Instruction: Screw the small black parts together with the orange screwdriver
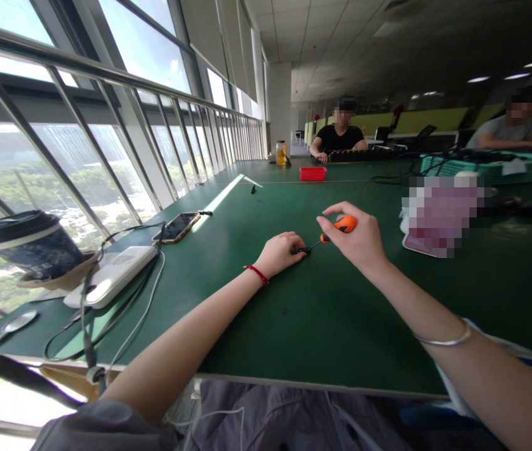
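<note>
Screwdriver [347, 223] held in my right hand [358, 239], probably touching that little black part [304, 250] pinched in my left hand [279, 255].

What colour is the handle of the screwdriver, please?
The handle is orange and black, head view.

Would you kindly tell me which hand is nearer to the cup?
Left: the left hand, on the black part, is right of the cup; the right hand, at the screwdriver, is farther right.

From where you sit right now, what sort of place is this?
It looks like an office, perhaps with a workshop corner: a large green table, an orange-handled screwdriver held over it, and yellow-green partitions in the background.
</note>
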A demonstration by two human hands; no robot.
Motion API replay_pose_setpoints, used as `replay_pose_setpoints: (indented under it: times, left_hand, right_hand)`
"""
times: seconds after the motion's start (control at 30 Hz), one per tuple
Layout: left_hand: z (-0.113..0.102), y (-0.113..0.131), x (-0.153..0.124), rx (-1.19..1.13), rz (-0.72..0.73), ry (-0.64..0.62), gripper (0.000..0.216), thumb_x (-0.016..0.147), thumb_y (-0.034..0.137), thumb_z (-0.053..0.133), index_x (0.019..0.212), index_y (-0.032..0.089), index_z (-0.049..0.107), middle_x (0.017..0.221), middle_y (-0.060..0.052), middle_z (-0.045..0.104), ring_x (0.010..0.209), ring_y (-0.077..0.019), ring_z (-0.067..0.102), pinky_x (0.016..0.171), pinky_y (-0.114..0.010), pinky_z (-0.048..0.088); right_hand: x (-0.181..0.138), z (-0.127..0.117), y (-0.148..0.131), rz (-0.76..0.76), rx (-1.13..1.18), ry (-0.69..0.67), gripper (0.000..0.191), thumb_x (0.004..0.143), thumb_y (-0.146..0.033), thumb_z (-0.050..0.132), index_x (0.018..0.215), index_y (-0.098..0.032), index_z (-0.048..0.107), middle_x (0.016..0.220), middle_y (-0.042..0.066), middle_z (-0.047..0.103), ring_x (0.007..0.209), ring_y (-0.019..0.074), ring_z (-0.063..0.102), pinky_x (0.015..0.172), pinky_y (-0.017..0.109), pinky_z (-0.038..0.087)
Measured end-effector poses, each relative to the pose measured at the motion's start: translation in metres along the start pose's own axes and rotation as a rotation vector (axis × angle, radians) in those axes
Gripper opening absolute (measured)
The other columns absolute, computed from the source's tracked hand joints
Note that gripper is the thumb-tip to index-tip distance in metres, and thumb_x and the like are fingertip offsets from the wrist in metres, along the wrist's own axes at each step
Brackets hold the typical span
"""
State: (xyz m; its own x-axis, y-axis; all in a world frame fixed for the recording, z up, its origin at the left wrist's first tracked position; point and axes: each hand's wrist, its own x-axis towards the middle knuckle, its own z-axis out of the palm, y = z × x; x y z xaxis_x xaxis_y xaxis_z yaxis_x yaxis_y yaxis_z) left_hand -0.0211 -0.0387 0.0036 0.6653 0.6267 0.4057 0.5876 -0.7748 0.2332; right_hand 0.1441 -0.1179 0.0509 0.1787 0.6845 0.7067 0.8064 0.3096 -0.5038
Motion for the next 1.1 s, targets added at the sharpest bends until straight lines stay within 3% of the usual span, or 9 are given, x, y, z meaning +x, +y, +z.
replay_pose_setpoints:
  times: [0.13, 0.27, 0.37, 0.77, 1.1]
  left_hand:
    - [0.000, 0.000, 0.000, -0.008, -0.001, 0.000, 0.011, 0.078, 0.027, 0.058, 0.084, 0.019, 0.063, 0.086, -0.001, 0.062, 0.081, -0.0151, 0.058, 0.068, -0.025, 0.045]
    - [0.000, 0.000, 0.000, -0.007, -0.003, -0.001, 0.011, 0.078, 0.026, 0.058, 0.085, 0.019, 0.064, 0.086, -0.001, 0.062, 0.081, -0.0152, 0.059, 0.068, -0.025, 0.045]
    - [0.000, 0.000, 0.000, -0.003, -0.001, -0.003, 0.011, 0.078, 0.026, 0.057, 0.085, 0.019, 0.064, 0.087, -0.001, 0.062, 0.082, -0.0152, 0.059, 0.069, -0.025, 0.045]
    - [0.000, 0.000, 0.000, 0.009, 0.000, 0.000, 0.012, 0.078, 0.026, 0.058, 0.085, 0.019, 0.064, 0.086, -0.001, 0.062, 0.081, -0.0149, 0.059, 0.069, -0.024, 0.045]
    - [0.000, 0.000, 0.000, 0.007, -0.001, 0.005, 0.012, 0.078, 0.027, 0.058, 0.085, 0.019, 0.064, 0.086, -0.001, 0.062, 0.081, -0.0153, 0.059, 0.069, -0.025, 0.045]
  right_hand:
    - [0.001, 0.001, 0.003, -0.086, 0.028, 0.020, 0.026, 0.075, -0.038, 0.055, 0.094, -0.022, 0.064, 0.074, 0.003, 0.061, 0.065, 0.0174, 0.057, 0.056, 0.029, 0.043]
    - [0.004, 0.004, 0.008, -0.221, 0.046, 0.092, 0.035, 0.075, -0.033, 0.057, 0.108, -0.023, 0.063, 0.113, 0.009, 0.057, 0.104, 0.0245, 0.056, 0.079, 0.037, 0.050]
    - [0.005, 0.005, 0.011, -0.241, 0.060, 0.099, 0.035, 0.076, -0.035, 0.058, 0.109, -0.024, 0.064, 0.124, 0.009, 0.052, 0.110, 0.0263, 0.053, 0.091, 0.044, 0.046]
    - [0.006, 0.006, 0.012, -0.284, 0.000, 0.111, 0.036, 0.078, -0.034, 0.055, 0.112, -0.024, 0.063, 0.126, 0.008, 0.057, 0.121, 0.0285, 0.046, 0.101, 0.052, 0.036]
    - [0.006, 0.007, 0.012, -0.281, -0.028, 0.123, 0.035, 0.077, -0.035, 0.055, 0.109, -0.023, 0.064, 0.123, 0.008, 0.060, 0.119, 0.0265, 0.049, 0.101, 0.049, 0.037]
